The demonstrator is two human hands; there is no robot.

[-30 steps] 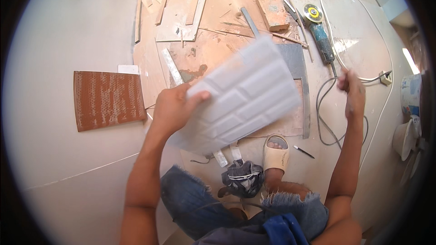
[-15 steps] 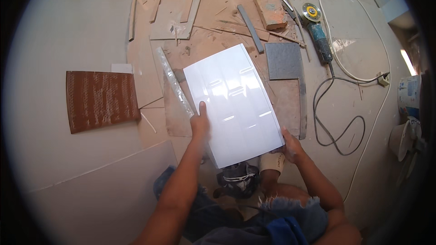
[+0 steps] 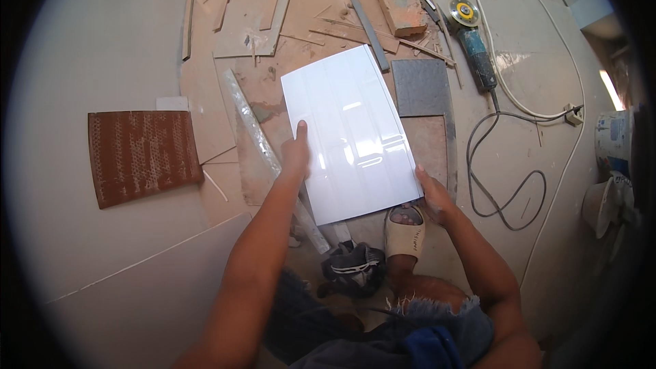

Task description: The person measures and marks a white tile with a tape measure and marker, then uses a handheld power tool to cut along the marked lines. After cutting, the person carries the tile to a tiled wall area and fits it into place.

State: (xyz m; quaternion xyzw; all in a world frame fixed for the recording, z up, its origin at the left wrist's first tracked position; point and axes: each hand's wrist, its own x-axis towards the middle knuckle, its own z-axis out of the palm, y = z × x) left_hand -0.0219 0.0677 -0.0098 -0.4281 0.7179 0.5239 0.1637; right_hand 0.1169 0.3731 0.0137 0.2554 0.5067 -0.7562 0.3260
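Observation:
A glossy white tile (image 3: 348, 137) with light reflections on its face is held tilted above the dusty work surface. On its left edge my left hand (image 3: 296, 154) grips it, thumb on the face and fingers hidden underneath. My right hand (image 3: 436, 198) holds the lower right edge, its other fingers mostly out of sight behind the tile. A long pale metal straightedge (image 3: 253, 123) lies partly under the tile, beside my left forearm. To the right of the tile's upper part is a dark grey square tile (image 3: 420, 87).
An angle grinder (image 3: 471, 44) lies at the upper right, its cable (image 3: 471, 157) looped below. A brown ridged tile (image 3: 143, 157) is at the left. Tile offcuts (image 3: 270, 24), a grey strip (image 3: 369, 34) and a block (image 3: 400, 10) lie at the far side. A bucket (image 3: 613, 137) stands right.
Both hands have carried the white tile farther away from me. My sandalled foot now shows more below it, along with more of the straightedge. The view has also shifted slightly.

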